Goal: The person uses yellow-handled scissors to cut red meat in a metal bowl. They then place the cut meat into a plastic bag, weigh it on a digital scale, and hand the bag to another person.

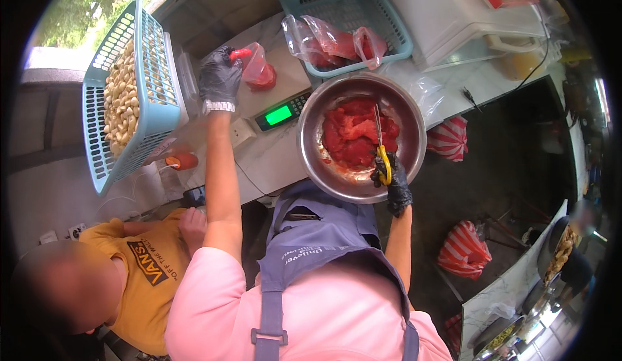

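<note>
Gripping yellow-handled scissors in your gloved right hand, you've got the blades pointing away from you over the steel bowl. Right hand is closed round the handles, at the near right rim. Bowl sits at the counter edge, right in front of your apron, with a wet red meat-like mass heaped inside; can't tell whether the blade tips touch it. Left hand, also in a black glove, is reached out well forward, fingers drawn narrow on a small red strip at the mouth of a clear bag. Can't tell if those fingers also pinch the plastic. Bag has more red stuff in its bottom and stands just behind the lit green scale display. Left of that hand: light-blue basket of pale cloves or nuts. Beyond the bowl: blue-green basket with red-filled bags in it. Loose clear plastic lies just right of the bowl's far side. Seated co-worker in a yellow shirt is close on your left.
</note>
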`<state>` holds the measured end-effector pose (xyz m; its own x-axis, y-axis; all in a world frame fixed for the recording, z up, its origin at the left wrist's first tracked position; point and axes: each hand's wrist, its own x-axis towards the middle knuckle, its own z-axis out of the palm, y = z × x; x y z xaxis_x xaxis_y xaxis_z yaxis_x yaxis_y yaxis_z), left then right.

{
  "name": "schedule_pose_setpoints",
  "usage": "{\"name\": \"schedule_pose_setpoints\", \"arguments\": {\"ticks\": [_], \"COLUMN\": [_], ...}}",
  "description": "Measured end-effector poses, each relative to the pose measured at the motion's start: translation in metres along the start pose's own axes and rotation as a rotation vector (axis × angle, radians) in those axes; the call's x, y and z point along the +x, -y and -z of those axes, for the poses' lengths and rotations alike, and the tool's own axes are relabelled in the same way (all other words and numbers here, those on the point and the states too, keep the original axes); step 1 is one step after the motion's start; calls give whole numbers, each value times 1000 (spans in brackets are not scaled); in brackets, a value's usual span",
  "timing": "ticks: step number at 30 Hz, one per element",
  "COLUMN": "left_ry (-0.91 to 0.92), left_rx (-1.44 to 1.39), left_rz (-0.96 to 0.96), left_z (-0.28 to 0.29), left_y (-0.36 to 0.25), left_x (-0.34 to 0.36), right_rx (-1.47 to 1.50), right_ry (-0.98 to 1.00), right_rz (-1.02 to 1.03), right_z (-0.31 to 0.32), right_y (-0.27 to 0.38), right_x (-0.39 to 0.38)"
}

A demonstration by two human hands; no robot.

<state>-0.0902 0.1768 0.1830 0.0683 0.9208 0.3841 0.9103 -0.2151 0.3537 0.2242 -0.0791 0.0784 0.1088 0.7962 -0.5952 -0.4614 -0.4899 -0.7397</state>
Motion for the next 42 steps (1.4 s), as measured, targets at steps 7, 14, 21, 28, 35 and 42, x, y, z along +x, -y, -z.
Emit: {"name": "schedule_pose_setpoints", "arguments": {"ticks": [7,14,21,28,35,42], "left_ry": [84,67,-139,-211,-49,-42], "left_rx": [84,108,62,-5,-132,-200], "left_rz": [45,141,102,156,273,375], "left_z": [-5,-11,-4,20,11,-15], "left_y": [16,12,-1,-50,-92,-158], "left_x": [10,1,-18,-57,-163,-245], "right_rx": [-82,-181,-169,-170,-228,-315], "right_ry": [1,-14,21,58,180,340], "right_rz": [13,13,12,0,-23,-6], "right_z": [5,8,21,25,40,72], "right_y": [-2,7,1,7,29,49], "right_x": [4,-2,10,9,17,38]}}
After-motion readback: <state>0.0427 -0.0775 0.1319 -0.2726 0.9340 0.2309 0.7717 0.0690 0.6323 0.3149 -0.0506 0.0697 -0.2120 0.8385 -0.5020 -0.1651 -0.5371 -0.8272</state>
